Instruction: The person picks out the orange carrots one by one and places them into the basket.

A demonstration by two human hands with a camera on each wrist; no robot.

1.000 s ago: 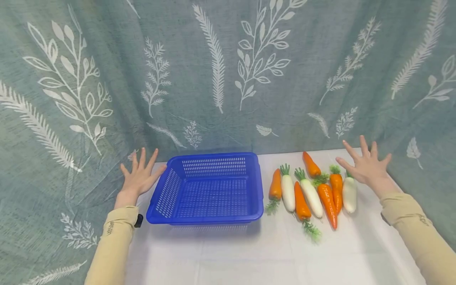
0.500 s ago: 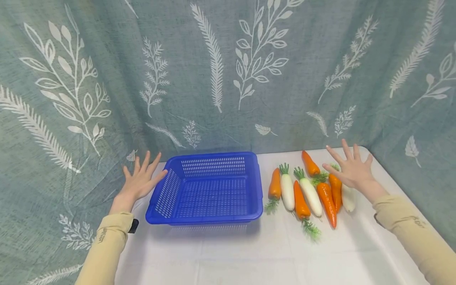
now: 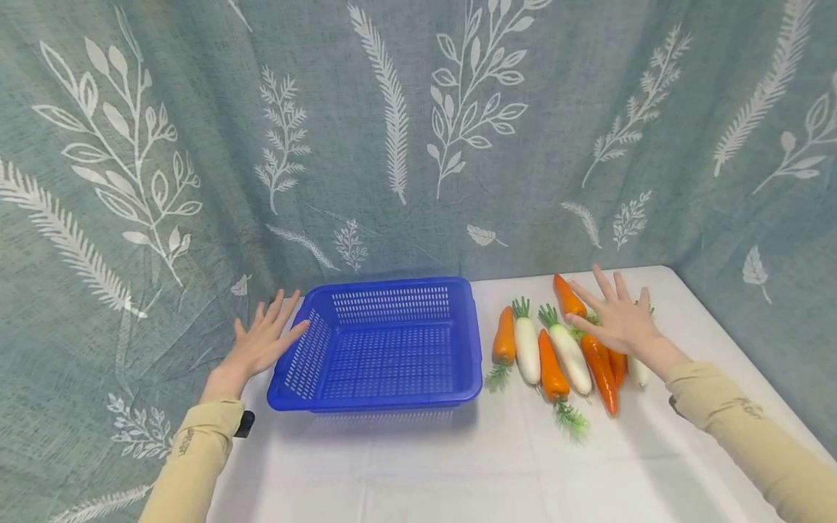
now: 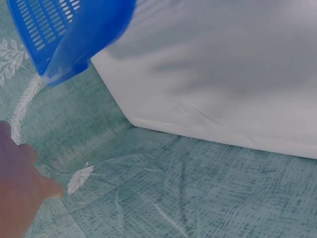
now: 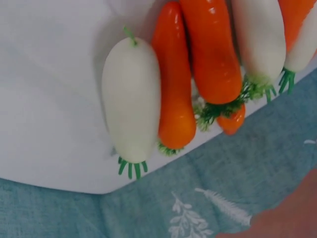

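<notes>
My left hand (image 3: 258, 347), fingers spread, hovers at the left side of a blue plastic basket (image 3: 392, 305). Its thumb overlaps the basket's rim in the head view; whether they touch, I cannot tell. Over the right end of a row of carrots (image 3: 599, 372) and white radishes (image 3: 527, 352) hangs my right hand (image 3: 621, 319), fingers straight and apart, gripping nothing. It partly hides a carrot and a radish there. The right wrist view shows that end radish (image 5: 131, 99) lying beside an orange carrot (image 5: 174, 89).
A white cloth (image 3: 451, 465) covers the table. Behind and at both sides hangs a green curtain (image 3: 418, 218) with white leaf prints. One carrot (image 3: 566, 294) lies near the table's back edge. The basket holds nothing.
My right hand has moved left and slightly down in view, over the vegetables. My left hand has shifted slightly, its thumb nearer the basket. Basket and vegetables have stayed in place.
</notes>
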